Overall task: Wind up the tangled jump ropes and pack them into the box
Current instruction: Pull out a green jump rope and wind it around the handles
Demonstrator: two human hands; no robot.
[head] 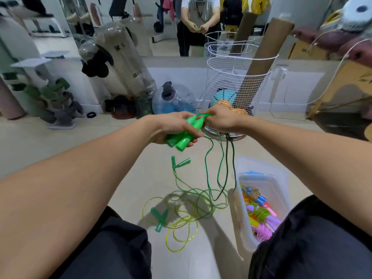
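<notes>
Left hand (173, 127) grips green handles (179, 138) (right hand (219, 121) pinches cord (203, 116)).

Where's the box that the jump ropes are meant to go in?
The clear plastic box sits on the floor at lower right in the head view, beside the person's right knee, just right of the tangled green ropes; wound ropes already lie inside.

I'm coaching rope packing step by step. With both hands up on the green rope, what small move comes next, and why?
Probably lay another loop round the green plastic handles that the left hand grips: the right hand pinches the thin green cord beside them, and long strands hang slack to the floor, unwound.
</notes>
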